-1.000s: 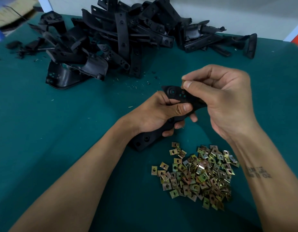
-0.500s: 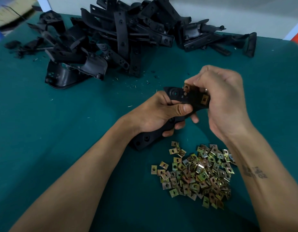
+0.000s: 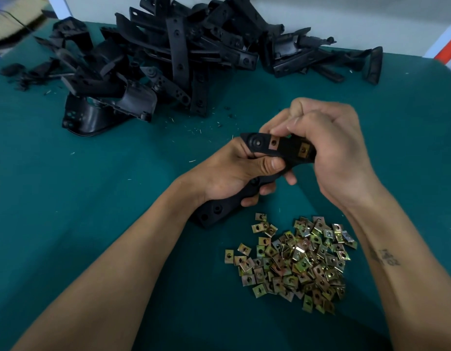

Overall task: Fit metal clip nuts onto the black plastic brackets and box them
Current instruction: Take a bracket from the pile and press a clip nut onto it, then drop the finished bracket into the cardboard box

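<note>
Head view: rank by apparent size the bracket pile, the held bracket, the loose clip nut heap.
1. bracket pile
2. clip nut heap
3. held bracket, though hands cover part of it and it sits nearer, so 2 versus 3 is unsure.

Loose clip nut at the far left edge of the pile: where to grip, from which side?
Probably pinch the clip nut across its two opposite flat edges, coming straight down from above. It lies flat on the green table, hole up, slightly apart from the pile, with bare cloth on its left for a fingertip.
</note>
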`<state>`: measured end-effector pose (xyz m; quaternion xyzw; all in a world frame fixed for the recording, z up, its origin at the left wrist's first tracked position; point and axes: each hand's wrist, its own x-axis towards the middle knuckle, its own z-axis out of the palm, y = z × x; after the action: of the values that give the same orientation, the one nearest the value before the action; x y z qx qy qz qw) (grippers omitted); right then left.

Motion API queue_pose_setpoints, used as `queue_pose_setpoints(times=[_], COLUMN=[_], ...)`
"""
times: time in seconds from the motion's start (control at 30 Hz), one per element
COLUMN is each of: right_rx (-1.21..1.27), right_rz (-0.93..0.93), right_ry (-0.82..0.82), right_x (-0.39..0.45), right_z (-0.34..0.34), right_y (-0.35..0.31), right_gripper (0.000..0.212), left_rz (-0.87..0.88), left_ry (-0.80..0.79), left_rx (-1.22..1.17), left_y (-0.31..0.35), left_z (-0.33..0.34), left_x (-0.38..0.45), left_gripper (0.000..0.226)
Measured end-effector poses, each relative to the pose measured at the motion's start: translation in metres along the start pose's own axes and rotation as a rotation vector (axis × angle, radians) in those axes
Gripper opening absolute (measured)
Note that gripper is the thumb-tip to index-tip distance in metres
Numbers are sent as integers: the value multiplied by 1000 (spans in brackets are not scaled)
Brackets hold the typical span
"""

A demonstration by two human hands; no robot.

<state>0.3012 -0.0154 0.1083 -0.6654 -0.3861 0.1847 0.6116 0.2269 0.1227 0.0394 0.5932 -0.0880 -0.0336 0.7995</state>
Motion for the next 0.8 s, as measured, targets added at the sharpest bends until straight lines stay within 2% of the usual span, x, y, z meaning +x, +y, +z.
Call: queue_pose_setpoints(times=[0.1,0.17,0.23,0.3,0.37,0.4,0.43,0.5,0.57,0.63,0.7,0.73,0.8], right_rx=[18,12,-48,-214,-317,-337,-370,-475,-420,-335,-246,-161,7], right_rz=[14,13,-22,-86,-44,27,103,200,176,76,45,71,141], right_ry=[-78,-130,-100,77,275,279,211,-17,-167,-211,-199,-173,-38], right_x=[1,2,-2,-6,-11,-14,-18,-25,-27,-23,-16,-13,-2], right_z=[-5,-11,-14,-17,-17,-15,-9,13,38,54,56,52,27], right_y=[-1,1,7,18,26,29,29,30,27,26,27,27,29], right_gripper=[40,37,30,25,22,20,21,33,36,24,8,7,20], left_rz=[-2,6,32,68,146,198,240,284,317,331,309,275,164], left_ry=[-11,-9,52,234,471,576,656,738,745,681,605,566,514], left_rx=[5,-1,-26,-73,-70,-59,-61,-96,-170,-283,-309,-292,-244], left_y=[-2,-4,-7,-7,-5,-3,-1,0,3,8,10,9,5], left_z=[-1,-2,-3,0,3,3,3,-1,-5,-9,-12,-12,-7], left_x=[1,0,-1,0,2,3,2,2,1,-1,-3,-2,2], left_gripper=[28,30,29,34,44,49,55,62,59,62,70,71,75])
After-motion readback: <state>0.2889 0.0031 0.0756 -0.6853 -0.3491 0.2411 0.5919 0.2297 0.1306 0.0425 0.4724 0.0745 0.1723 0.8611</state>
